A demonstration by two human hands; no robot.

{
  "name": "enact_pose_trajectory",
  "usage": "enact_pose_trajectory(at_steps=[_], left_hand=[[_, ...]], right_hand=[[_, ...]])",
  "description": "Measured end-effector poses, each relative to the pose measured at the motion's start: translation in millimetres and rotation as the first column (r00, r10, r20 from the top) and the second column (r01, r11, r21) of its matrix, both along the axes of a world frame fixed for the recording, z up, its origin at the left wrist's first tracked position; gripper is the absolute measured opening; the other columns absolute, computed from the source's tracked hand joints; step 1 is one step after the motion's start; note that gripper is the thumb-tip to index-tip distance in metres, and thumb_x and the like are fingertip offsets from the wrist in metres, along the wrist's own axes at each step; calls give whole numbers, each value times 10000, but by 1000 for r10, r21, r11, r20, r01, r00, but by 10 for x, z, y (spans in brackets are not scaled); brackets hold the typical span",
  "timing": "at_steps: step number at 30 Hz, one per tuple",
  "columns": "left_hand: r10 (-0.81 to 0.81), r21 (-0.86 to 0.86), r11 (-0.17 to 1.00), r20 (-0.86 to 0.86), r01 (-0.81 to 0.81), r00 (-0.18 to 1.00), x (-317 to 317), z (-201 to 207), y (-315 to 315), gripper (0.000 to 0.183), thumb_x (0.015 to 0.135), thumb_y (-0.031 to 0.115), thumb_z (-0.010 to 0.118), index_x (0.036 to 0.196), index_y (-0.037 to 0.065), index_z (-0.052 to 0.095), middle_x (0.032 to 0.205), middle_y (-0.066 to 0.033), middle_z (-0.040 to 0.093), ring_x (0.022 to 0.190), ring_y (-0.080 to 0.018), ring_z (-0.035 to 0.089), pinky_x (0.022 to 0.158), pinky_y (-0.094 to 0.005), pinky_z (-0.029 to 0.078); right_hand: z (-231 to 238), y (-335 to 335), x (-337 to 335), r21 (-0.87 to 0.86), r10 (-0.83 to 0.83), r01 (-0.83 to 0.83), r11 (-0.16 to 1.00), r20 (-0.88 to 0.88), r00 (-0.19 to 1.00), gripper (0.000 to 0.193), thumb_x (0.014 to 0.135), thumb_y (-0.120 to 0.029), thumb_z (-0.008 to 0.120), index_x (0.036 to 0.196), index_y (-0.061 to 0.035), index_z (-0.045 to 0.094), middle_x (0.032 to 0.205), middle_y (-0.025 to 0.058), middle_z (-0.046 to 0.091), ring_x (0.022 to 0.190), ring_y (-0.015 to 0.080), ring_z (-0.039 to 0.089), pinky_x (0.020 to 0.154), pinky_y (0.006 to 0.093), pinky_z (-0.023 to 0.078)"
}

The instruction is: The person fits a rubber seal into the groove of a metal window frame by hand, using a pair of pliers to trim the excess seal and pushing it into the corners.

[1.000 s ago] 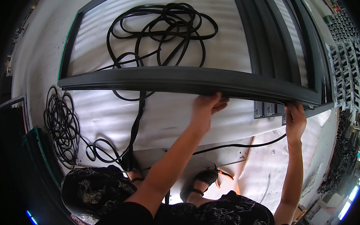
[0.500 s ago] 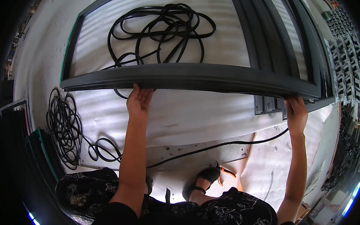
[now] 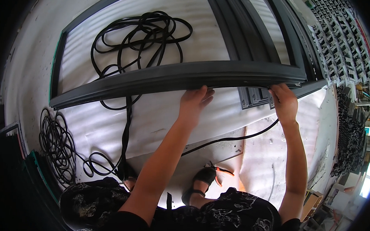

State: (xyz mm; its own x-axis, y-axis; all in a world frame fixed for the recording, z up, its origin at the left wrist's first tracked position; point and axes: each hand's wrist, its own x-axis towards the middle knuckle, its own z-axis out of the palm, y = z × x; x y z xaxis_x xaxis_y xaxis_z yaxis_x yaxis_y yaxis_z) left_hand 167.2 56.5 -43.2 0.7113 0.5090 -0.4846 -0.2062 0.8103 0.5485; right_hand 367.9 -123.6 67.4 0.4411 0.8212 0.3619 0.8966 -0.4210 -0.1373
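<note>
A dark grey rectangular window frame (image 3: 166, 75) lies across the white-covered surface, its near bar facing me. My right hand (image 3: 284, 102) is closed at the right end of that bar, pinching a black rubber sealing strip (image 3: 233, 138), which trails down and left behind my left forearm. Under the middle of the bar, my left hand (image 3: 193, 103) touches the lower edge with its fingertips. Its fingers are loosely apart, with nothing visibly gripped. A thin line of strip shows along the bar's edge between my hands. What lies under my fingertips is hidden.
Loops of black strip (image 3: 141, 39) lie inside the frame, and a tangled coil (image 3: 57, 145) sits at left. Several dark profiles (image 3: 242, 31) lie beneath the frame. Orange-handled pliers (image 3: 224, 171) are by my foot. Stacked metal pieces (image 3: 341, 44) stand at far right.
My left hand has slid right along the near bar, closer to my right hand. My view has shifted, so the frame appears further left and more tilted. My right hand stays near the corner.
</note>
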Motion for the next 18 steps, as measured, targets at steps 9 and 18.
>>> enact_pose_trajectory(at_steps=[9, 18], left_hand=[[38, 85, 996, 23, -40, 999, -6, 14, -46, 120, 881, 146, 616, 952, 50, 607, 1000, -116, 648, 986, -222, 617, 900, -330, 489], [189, -33, 981, -44, -190, 981, 122, -6, -82, 99, 875, 120, 603, 943, 52, 581, 924, -89, 641, 904, -217, 621, 915, -381, 479]], right_hand=[[179, -80, 18, -25, -31, 25, 999, -316, 948, 86, 772, -55, 667, 851, -34, 640, 750, 110, 587, 657, 289, 563, 585, 342, 440], [139, -64, 36, 12, -2, 6, 1000, -329, 944, 74, 776, -56, 661, 839, -22, 645, 738, 117, 591, 666, 292, 567, 598, 340, 445]])
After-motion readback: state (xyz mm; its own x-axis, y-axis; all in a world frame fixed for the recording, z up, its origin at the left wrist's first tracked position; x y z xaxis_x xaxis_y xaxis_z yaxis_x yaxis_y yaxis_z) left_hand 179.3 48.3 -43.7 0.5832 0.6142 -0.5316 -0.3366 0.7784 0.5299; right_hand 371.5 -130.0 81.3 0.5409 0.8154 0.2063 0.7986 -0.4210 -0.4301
